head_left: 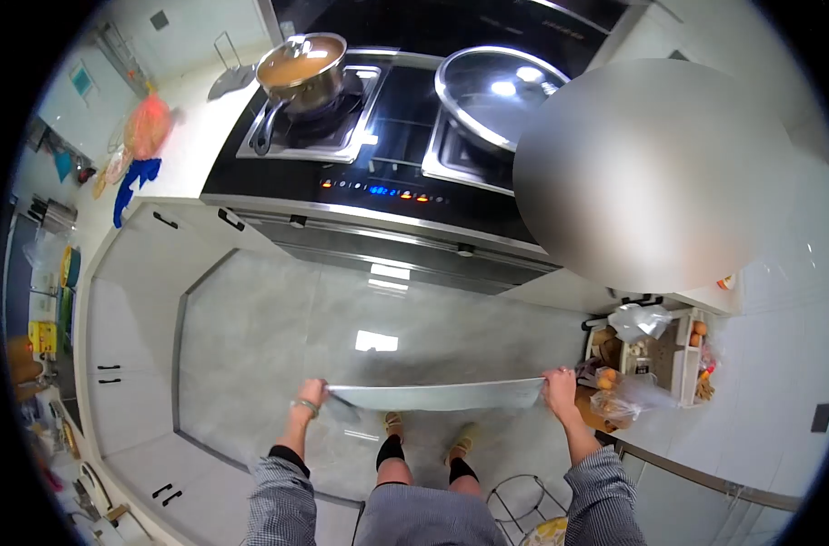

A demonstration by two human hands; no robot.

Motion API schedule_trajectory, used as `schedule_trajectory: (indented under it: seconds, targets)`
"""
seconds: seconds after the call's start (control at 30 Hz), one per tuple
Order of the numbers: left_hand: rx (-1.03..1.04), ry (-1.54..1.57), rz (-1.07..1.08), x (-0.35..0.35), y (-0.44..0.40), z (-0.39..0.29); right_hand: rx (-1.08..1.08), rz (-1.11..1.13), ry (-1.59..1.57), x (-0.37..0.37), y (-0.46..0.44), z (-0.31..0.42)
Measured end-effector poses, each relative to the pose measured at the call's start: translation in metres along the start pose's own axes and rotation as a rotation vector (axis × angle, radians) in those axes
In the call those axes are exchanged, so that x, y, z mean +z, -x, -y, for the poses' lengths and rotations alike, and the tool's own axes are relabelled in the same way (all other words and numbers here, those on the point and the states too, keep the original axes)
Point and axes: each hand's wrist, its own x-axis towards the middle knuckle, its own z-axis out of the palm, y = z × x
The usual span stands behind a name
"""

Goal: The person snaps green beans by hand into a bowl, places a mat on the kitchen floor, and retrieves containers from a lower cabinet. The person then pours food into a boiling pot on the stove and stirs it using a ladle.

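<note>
Between my two hands, at waist height, I hold a long, thin, grey-white panel (437, 397), which I see almost edge-on. Its exact kind is unclear. My left hand (311, 393) is closed on its left end, and my right hand (560, 389) grips the right end. Below the panel are my feet, standing on the grey floor (269, 318). The underside of the panel is hidden from me.
Ahead is a black cooktop (391, 136) with a steel saucepan (301, 73) and a lidded pan (501, 96). To the right, a storage rack (685, 359) holds eggs and bags. A wire stand (514, 500) is near my right leg. White cabinets (132, 346) line the left.
</note>
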Motion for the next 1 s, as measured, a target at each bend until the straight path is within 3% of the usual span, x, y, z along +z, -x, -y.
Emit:
schedule_trajectory:
  seconds: [0.07, 0.13, 0.2, 0.27, 0.3, 0.37, 0.43, 0.53, 0.57, 0.6, 0.67, 0.7, 0.77, 0.83, 0.93, 1.0]
  targets:
    - [0.124, 0.089, -0.109, -0.030, -0.027, 0.010, 0.040, 0.071, 0.037, 0.028, -0.024, 0.009]
    - [0.254, 0.048, -0.258, -0.046, -0.063, 0.022, 0.057, -0.072, 0.046, 0.055, -0.049, 0.021]
    - [0.265, 0.076, -0.353, -0.062, -0.088, 0.032, 0.115, -0.063, -0.029, 0.063, -0.069, 0.038]
    - [0.265, 0.070, -0.451, -0.074, -0.101, 0.037, 0.306, -0.116, -0.452, 0.072, -0.080, 0.054]
    - [0.287, 0.066, -0.455, -0.077, -0.104, 0.040, 0.310, -0.111, -0.452, 0.082, -0.081, 0.056]
    - [0.310, 0.064, -0.456, -0.070, -0.113, 0.049, 0.069, -0.132, -0.429, 0.109, -0.074, 0.055]
    - [0.117, -0.035, -0.334, -0.047, -0.115, 0.063, 0.087, -0.084, -0.421, 0.133, -0.065, 0.065]
    - [0.071, -0.065, -0.244, 0.013, -0.137, 0.102, 0.072, 0.001, -0.382, 0.188, -0.051, 0.065]
    - [0.019, -0.035, -0.004, 0.026, -0.143, 0.114, 0.060, 0.034, -0.368, 0.209, -0.045, 0.066]
    - [0.019, -0.035, 0.002, 0.046, -0.142, 0.121, 0.048, 0.068, -0.355, 0.233, -0.035, 0.065]
    - [-0.012, -0.496, 0.230, 0.078, -0.132, 0.127, 0.039, 0.354, -0.049, 0.283, -0.002, 0.058]
    - [-0.216, -0.554, 0.501, 0.074, -0.126, 0.108, 0.071, 0.515, 0.111, 0.297, 0.010, 0.061]
    - [-0.232, -0.492, 0.503, 0.088, -0.113, 0.108, 0.069, 0.845, 0.142, 0.307, 0.029, 0.067]
    - [-0.185, -0.405, 0.475, 0.122, -0.092, 0.133, 0.214, 0.940, -0.088, 0.281, 0.039, 0.090]
    - [-0.151, -0.399, 0.483, 0.169, -0.054, 0.176, 0.133, 0.760, -0.272, 0.283, 0.090, 0.095]
    - [-0.227, -0.207, 0.532, 0.157, -0.008, 0.167, 0.198, 0.783, -0.280, 0.246, 0.104, 0.107]
